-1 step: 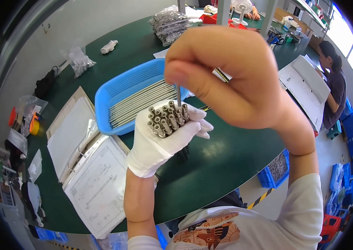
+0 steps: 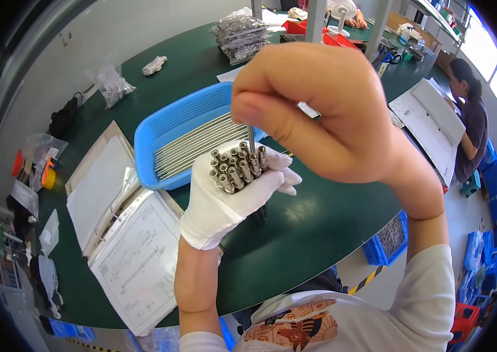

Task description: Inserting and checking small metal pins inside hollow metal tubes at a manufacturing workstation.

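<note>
My left hand (image 2: 216,202), in a white glove, is wrapped round a bundle of metal rods (image 2: 234,170) with thicker, hollow ends facing up. My bare right hand (image 2: 325,111) is above the bundle, thumb and forefinger pinched on a thin metal rod (image 2: 251,138). That thin rod points down, its lower tip at one of the hollow ends on the bundle's far right side; whether it sits inside cannot be made out. Just beyond my left hand, a blue plastic basket (image 2: 146,138) holds a row of long, thin metal rods (image 2: 195,144).
An open ring binder (image 2: 137,258) with drawings lies left on the green table (image 2: 313,229). Bagged metal parts (image 2: 239,35) are stacked at the back, near another clear bag (image 2: 113,88). A person (image 2: 468,117) sits at the right beside a large folder (image 2: 427,117).
My right hand has dropped very slightly with the thin rod. The left hand and its bundle have barely shifted.
</note>
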### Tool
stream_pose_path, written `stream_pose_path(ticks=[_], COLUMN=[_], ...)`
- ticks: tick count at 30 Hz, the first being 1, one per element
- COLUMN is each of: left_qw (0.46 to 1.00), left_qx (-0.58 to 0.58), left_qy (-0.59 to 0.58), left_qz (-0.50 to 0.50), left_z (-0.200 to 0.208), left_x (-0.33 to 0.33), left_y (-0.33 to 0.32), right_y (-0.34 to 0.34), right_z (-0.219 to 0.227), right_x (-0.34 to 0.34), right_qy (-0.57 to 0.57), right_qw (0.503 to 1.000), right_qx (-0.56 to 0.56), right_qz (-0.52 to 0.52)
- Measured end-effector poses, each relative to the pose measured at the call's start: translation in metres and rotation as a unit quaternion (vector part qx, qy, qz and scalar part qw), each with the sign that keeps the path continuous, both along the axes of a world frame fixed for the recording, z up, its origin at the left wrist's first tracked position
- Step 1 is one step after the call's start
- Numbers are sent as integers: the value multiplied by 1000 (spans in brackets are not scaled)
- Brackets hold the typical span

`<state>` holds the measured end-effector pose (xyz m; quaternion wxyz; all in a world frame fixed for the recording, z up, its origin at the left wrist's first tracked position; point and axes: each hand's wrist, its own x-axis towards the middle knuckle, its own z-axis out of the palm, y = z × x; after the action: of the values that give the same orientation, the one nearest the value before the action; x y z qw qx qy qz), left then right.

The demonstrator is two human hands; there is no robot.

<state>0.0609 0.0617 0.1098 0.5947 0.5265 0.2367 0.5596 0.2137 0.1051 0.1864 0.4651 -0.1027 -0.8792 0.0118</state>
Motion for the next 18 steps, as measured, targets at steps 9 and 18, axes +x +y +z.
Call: stream_pose_path(ticks=[9, 18], left_qw=[1000, 999], left_qx=[-9, 23], left_qy=[23, 35], left_qz=[8, 12], left_z=[1, 2], left_x=[-2, -2], left_y=[2, 4], right_y=[1, 1], right_z=[-6, -4], right_x=[-1, 2], right_qy=[-22, -66], right_qw=[1000, 996], right_qx=[1, -52], right_qz=[12, 3])
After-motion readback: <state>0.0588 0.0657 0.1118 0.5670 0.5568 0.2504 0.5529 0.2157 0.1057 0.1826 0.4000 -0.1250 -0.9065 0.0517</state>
